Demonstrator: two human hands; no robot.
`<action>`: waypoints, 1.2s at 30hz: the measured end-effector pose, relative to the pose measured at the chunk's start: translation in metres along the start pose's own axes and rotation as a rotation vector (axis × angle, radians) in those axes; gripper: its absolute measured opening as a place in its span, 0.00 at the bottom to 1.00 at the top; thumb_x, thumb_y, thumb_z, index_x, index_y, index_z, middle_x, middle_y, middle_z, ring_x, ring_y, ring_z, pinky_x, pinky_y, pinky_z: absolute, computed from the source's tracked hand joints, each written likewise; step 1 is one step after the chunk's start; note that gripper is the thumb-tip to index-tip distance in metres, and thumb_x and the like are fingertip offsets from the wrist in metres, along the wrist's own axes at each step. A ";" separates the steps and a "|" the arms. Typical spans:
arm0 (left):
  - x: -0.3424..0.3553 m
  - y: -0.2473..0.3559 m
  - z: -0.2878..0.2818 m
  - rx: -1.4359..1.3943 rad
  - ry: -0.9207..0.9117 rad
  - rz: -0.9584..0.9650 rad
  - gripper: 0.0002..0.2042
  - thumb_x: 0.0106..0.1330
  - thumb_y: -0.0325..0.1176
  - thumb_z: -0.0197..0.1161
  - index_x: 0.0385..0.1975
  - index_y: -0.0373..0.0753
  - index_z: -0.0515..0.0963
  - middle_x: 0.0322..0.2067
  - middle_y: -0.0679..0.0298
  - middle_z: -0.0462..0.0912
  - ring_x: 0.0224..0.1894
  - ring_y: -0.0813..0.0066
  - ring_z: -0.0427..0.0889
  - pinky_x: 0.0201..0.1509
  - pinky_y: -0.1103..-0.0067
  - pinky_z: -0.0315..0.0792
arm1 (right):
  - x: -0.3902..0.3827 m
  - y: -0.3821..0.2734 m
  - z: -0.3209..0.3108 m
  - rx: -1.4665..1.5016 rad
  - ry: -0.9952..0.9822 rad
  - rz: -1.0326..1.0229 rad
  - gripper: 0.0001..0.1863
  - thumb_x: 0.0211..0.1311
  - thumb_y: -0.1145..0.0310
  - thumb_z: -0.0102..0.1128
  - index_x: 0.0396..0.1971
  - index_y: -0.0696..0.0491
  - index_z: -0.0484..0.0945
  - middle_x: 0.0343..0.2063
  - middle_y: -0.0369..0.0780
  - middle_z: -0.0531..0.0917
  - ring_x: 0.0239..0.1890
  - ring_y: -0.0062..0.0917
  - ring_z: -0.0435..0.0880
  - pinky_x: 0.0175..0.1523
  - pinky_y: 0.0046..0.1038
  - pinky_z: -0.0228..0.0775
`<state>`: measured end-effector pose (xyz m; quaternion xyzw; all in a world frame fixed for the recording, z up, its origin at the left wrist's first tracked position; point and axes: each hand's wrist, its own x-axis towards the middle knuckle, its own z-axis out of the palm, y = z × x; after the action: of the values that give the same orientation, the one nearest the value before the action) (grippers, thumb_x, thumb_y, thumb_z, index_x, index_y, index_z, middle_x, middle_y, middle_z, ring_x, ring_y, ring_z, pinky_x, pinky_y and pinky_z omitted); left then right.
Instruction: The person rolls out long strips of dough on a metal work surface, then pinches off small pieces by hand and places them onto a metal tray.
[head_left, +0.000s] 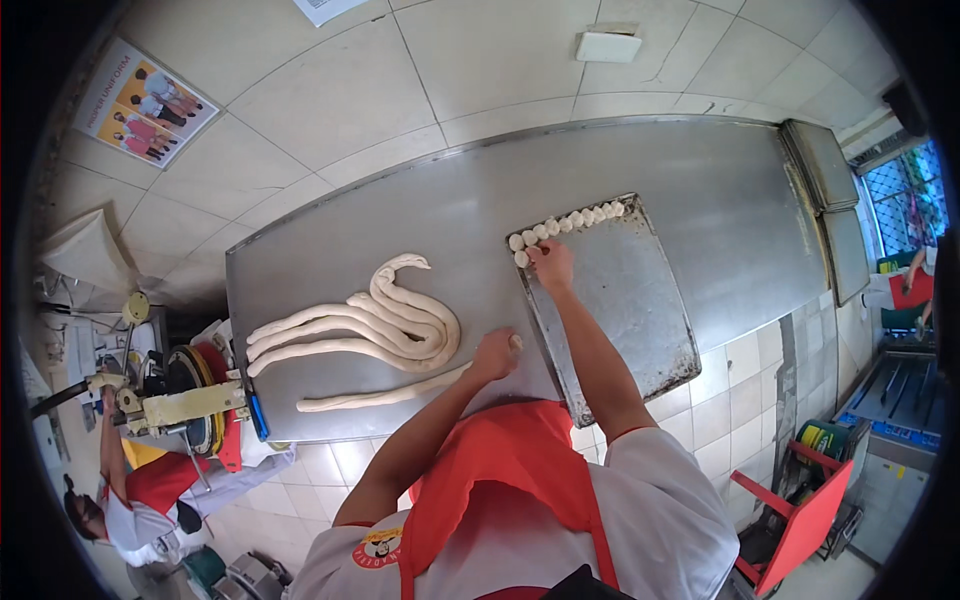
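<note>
Beside tiled wall (330,105), steel table (470,215): left fingers (501,344) tight around dough rope (385,395), right fingers (540,256), grip unclear, over tray (632,300)

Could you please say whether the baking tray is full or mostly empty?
The baking tray is mostly empty: dough pieces occupy only its far end; the rest visible is bare metal.

I've got an open lane on the steel table (730,200) between the folded dough ropes (400,330) and the tray (640,300); left hand (497,352) blocks its near end, straight dough strand (390,396) running off leftward. Bare strip behind tray, wall (520,60) bounding it. Wide steel right of tray, up to metal pans (822,170). Inside tray: mostly passable; dough balls (572,222) line far edge, right hand (551,265) obstructs far-left corner. Machine (195,402) crowds table's left end.
</note>
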<state>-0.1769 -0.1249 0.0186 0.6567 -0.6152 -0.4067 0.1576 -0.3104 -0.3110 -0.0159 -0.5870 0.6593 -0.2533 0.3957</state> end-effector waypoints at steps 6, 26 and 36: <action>-0.016 -0.049 -0.011 -0.229 0.274 0.029 0.25 0.45 0.30 0.69 0.47 0.33 0.75 0.41 0.49 0.80 0.41 0.51 0.81 0.47 0.66 0.74 | -0.123 -0.029 0.002 0.133 -0.328 -0.174 0.19 0.58 0.58 0.66 0.43 0.57 0.82 0.35 0.45 0.85 0.39 0.30 0.84 0.44 0.32 0.73; -0.006 -0.078 -0.015 0.191 -0.081 -0.231 0.16 0.59 0.44 0.59 0.32 0.36 0.84 0.35 0.47 0.85 0.40 0.47 0.84 0.45 0.60 0.77 | -0.172 0.022 0.001 0.390 -0.303 0.115 0.11 0.64 0.66 0.57 0.37 0.56 0.84 0.24 0.33 0.84 0.25 0.20 0.80 0.29 0.25 0.71; -0.033 -0.052 -0.022 0.108 -0.196 -0.183 0.19 0.53 0.47 0.70 0.32 0.36 0.80 0.35 0.47 0.83 0.41 0.47 0.82 0.45 0.62 0.74 | -0.021 0.020 0.004 -0.053 0.264 -0.112 0.10 0.49 0.71 0.61 0.33 0.56 0.86 0.29 0.47 0.86 0.31 0.35 0.86 0.39 0.33 0.77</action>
<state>-0.1227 -0.0899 0.0062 0.6749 -0.5861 -0.4477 0.0234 -0.3188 -0.2862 -0.0288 -0.5948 0.6783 -0.3324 0.2751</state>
